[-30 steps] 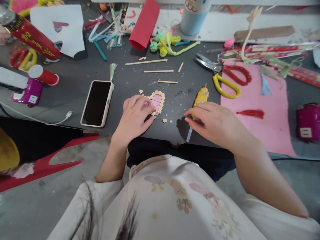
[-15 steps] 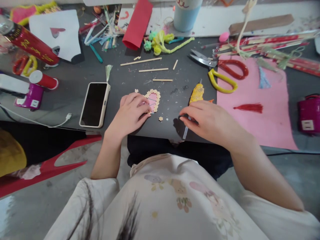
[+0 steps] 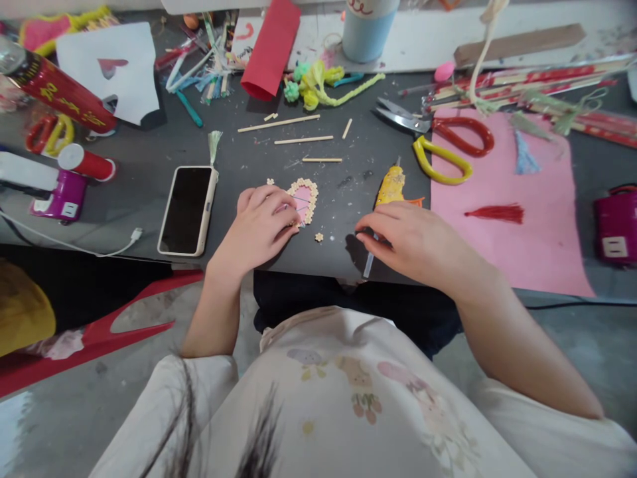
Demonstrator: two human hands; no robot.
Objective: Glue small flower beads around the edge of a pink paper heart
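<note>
My left hand (image 3: 266,222) covers the left part of a pink heart-shaped piece (image 3: 302,198) edged with small cream flower beads. Its curled fingers grip that piece against the table; the covered side is hidden. Just right of it lies a loose flower bead (image 3: 319,237), and another flower bead (image 3: 270,181) sits above my knuckles. My right hand (image 3: 403,242) hovers near the table edge, thumb and forefinger nearly together; whatever is between the tips cannot be made out. Partly beneath it lies a yellow glue gun (image 3: 391,184), a clear glue stick (image 3: 368,265) showing below.
Thin wooden sticks (image 3: 303,140) lie beyond my hands. Open scissors (image 3: 442,154) rest partly on a pink sheet (image 3: 502,255) with a red tassel (image 3: 496,212). A phone (image 3: 188,211) is at left. Behind stand a cup (image 3: 368,33) and yellow-green pipe cleaners (image 3: 323,86).
The whole view has shifted very slightly. Both hands keep the same pose and place, and nothing on the table has visibly moved.
</note>
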